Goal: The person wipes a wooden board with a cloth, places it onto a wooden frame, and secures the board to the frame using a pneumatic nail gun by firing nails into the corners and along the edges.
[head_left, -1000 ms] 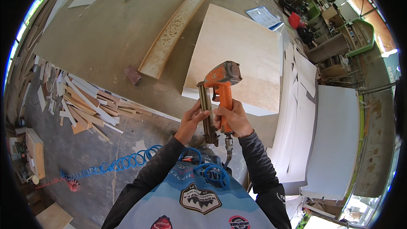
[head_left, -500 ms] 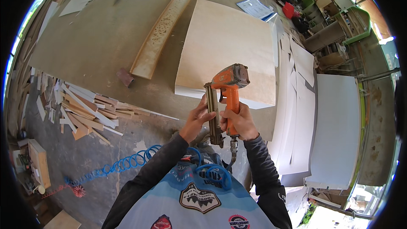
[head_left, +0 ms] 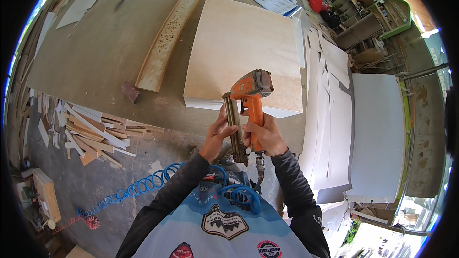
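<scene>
An orange pneumatic nail gun (head_left: 251, 86) is held upright in front of me, its head pointing away over the near edge of a pale box-like wooden piece (head_left: 244, 43). My right hand (head_left: 270, 137) is wrapped round its orange handle, below the trigger. Fingers of my left hand (head_left: 217, 136) close on the long metal magazine (head_left: 234, 129), the thumb lying along its side. From the handle's base, a metal coupling (head_left: 260, 161) joins a dark hose. Whether the gun touches the wooden piece I cannot tell.
The wooden piece rests on a large brown worktable (head_left: 91, 52), beside a long plank (head_left: 167, 43). A blue coiled hose (head_left: 143, 181) runs left across the floor. Wood offcuts (head_left: 95, 131) are heaped at the left; white sheets (head_left: 330, 129) stand at the right. Papers (head_left: 276, 3) lie beyond.
The table and everything on it have shifted slightly left and up in view. The nail gun tilts a little more to the left; both hands keep the same grip.
</scene>
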`<state>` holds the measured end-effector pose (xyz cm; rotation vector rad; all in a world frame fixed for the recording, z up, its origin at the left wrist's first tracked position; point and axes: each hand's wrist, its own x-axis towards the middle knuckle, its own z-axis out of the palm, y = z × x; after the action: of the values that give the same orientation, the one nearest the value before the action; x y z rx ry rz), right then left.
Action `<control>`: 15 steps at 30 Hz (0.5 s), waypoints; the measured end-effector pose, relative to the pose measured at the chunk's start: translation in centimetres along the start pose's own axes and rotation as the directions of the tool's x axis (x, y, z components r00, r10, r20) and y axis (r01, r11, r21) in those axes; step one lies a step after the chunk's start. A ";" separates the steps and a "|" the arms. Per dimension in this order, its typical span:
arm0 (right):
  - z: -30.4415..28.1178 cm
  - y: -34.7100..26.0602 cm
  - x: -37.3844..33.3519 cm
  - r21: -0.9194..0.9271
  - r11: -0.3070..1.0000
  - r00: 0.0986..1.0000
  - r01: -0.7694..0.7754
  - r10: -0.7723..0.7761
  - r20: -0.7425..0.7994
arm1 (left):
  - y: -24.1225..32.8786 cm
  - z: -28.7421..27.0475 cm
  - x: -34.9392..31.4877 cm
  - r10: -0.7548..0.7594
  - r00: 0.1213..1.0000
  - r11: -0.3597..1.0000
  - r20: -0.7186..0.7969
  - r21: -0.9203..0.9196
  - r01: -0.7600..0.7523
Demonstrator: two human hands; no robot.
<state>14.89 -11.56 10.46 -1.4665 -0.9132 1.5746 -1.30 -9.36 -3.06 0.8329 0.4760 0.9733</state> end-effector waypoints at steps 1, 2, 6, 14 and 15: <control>-0.1 0.0 0.0 -0.003 1.000 1.000 -0.002 0.002 0.000 | -0.2 -0.2 0.0 -0.011 1.000 1.000 0.016 -0.023 0.012; 0.0 0.0 0.0 0.000 1.000 1.000 0.003 -0.003 0.007 | -0.4 -0.4 0.0 -0.009 1.000 1.000 0.010 -0.015 0.009; 0.0 0.1 0.0 0.007 1.000 1.000 0.012 -0.012 0.017 | -0.8 -0.5 -0.2 -0.007 1.000 1.000 -0.004 -0.028 0.007; -0.5 0.8 0.1 0.009 1.000 1.000 0.003 -0.003 -0.023 | -0.2 0.8 -0.2 -0.025 0.999 0.998 -0.032 -0.065 0.023; -0.5 0.8 0.1 0.016 1.000 1.000 0.000 0.001 -0.024 | -0.5 0.6 -0.1 -0.024 0.999 0.999 -0.036 -0.048 0.022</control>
<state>15.32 -11.83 9.63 -1.4718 -0.8848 1.5581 -0.63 -9.82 -3.12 0.7665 0.4914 0.9769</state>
